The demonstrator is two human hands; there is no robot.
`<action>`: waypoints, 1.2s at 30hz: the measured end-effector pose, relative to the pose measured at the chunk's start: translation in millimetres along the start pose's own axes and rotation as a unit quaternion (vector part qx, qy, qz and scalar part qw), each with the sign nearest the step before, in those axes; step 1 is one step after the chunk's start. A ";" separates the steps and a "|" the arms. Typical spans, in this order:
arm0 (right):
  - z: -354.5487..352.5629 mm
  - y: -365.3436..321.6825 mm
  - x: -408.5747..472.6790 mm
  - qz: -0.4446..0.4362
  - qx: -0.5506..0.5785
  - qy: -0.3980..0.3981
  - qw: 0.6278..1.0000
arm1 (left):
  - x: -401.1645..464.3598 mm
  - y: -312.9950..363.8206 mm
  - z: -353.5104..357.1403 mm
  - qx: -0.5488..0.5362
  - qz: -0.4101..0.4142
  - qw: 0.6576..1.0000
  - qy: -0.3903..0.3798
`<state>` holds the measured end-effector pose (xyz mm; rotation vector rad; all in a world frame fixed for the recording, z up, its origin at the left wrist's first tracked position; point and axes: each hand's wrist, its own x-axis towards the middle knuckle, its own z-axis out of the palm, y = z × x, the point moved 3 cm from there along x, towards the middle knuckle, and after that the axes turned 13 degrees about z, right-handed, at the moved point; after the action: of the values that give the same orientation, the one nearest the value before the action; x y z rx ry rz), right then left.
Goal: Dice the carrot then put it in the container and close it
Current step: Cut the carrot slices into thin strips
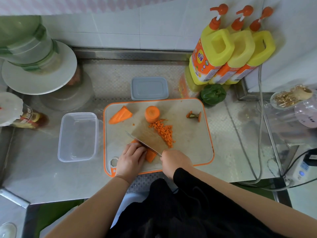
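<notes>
On the orange-rimmed cutting board (pixel 188 134) my left hand (pixel 130 158) holds down a carrot piece (pixel 150 156) with curled fingers. My right hand (pixel 176 162) grips the handle of a cleaver (pixel 145 139) whose blade lies against that piece. A pile of diced carrot (pixel 163 132) sits mid-board. Behind it stand a carrot stump (pixel 152 114) and a tapered carrot piece (pixel 120 115); the cut-off top (pixel 194 115) lies at the right. The clear container (pixel 78 136) stands open and empty left of the board. Its grey lid (pixel 149 88) lies behind the board.
Three yellow pump bottles (pixel 223 52) and a green bell pepper (pixel 213 94) stand at the back right. Stacked plates (pixel 39 73) and a sauce bottle (pixel 22 115) are at the left. Cables (pixel 260 152) and a glass jar (pixel 291 103) are on the right of the steel counter.
</notes>
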<state>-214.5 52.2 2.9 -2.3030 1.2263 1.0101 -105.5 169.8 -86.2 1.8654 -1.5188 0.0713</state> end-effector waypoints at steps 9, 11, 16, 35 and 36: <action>1.0 -0.7 9.7 0.000 0.024 -0.024 0.999 | -1.0 -1.0 2.4 0.000 0.004 1.000 0.001; 4.0 -0.3 9.9 -0.004 0.027 -0.020 0.999 | -1.1 -0.7 2.4 0.002 0.004 1.000 0.003; 3.1 3.4 12.9 -0.018 0.056 -0.015 0.998 | -0.8 1.4 1.1 0.020 0.016 1.000 0.009; -3.8 3.2 -8.8 -0.019 0.047 0.020 0.999 | -1.5 0.0 3.0 0.036 0.002 0.999 0.010; -3.5 2.6 -7.8 -0.013 0.042 0.018 0.999 | -2.0 -0.2 3.1 0.034 0.003 0.999 0.013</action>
<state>-218.0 53.2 11.1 -2.2761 1.2244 0.8940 -107.1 169.7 -89.5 1.9061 -1.5218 0.1500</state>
